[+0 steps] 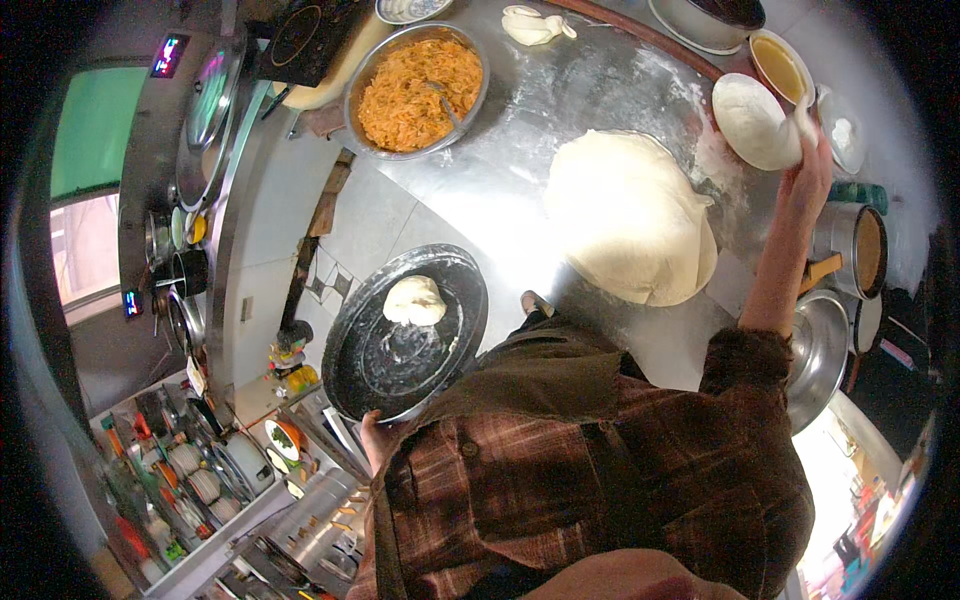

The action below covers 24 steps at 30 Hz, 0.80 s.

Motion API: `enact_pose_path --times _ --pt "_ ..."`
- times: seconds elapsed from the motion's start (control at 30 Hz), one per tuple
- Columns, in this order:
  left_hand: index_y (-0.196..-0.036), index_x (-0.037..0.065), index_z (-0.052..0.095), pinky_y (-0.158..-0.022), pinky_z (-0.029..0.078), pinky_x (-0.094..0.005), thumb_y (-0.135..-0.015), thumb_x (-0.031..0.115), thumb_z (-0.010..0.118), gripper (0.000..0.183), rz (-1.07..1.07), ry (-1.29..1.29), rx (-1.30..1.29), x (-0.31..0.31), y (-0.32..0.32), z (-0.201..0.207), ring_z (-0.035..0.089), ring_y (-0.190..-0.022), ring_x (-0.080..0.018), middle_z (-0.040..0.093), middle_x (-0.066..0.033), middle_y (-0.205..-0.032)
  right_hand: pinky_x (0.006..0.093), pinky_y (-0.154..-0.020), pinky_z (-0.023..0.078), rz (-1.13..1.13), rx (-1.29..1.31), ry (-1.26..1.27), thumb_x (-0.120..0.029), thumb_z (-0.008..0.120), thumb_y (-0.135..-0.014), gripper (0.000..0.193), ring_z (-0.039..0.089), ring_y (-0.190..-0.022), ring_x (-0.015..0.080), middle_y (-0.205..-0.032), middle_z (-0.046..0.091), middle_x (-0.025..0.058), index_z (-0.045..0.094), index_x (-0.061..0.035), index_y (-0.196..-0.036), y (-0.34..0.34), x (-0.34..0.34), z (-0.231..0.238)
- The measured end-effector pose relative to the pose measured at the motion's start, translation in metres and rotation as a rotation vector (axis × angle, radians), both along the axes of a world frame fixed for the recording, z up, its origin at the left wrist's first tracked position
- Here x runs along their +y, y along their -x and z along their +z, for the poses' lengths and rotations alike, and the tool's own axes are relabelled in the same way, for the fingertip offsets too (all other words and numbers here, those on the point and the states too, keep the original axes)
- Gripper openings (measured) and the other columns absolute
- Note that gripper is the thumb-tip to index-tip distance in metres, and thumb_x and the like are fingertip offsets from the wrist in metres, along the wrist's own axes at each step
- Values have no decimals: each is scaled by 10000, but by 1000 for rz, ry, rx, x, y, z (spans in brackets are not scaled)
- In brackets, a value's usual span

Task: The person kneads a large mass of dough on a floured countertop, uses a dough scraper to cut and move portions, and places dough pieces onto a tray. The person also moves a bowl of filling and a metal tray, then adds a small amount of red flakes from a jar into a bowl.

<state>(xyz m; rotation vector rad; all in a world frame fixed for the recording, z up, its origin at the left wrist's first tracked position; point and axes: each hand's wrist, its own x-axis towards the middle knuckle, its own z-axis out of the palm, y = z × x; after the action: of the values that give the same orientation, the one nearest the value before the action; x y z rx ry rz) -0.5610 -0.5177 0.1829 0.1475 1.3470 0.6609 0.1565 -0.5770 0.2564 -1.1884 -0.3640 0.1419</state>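
At the lower left my left hand grips the near rim of a large black oval basin, which is tilted. A lump of white dough lies inside it. My right arm reaches far to the right, and my right hand is at the edge of a white bowl of flour. Pale, floury shapes blur around its fingers, so I cannot make out what they hold. Between my arms a big, flattened round of dough rests on the floured steel table.
A steel bowl of orange shredded filling with a spoon stands at the back left. A small dough piece and a long wooden rolling pin lie at the back. Right of the table are a bowl of yellowish liquid and a steel basin.
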Motion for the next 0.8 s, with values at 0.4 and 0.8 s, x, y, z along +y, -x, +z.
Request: enact_pose_path --times 0.4,0.8 --pt "-977 -17 454 -767 468 -383 -681 4 590 326 80 -15 178 -53 -7 -16 524 -877 -217 536 -125 -995 281 -817 442 -139 -627 -97 -19 523 -798 317 565 -913 196 -1053 559 103 494 9 -1113 22 233 3" --pt "-1022 -13 468 -820 442 -400 -690 49 553 349 218 -40 256 -72 -13 10 526 -923 -245 539 -115 -1030 325 -909 366 529 -790 745 -147 451 -848 247 473 -1071 269 -1140 513 95 548 -120 -1074 87 182 -178"
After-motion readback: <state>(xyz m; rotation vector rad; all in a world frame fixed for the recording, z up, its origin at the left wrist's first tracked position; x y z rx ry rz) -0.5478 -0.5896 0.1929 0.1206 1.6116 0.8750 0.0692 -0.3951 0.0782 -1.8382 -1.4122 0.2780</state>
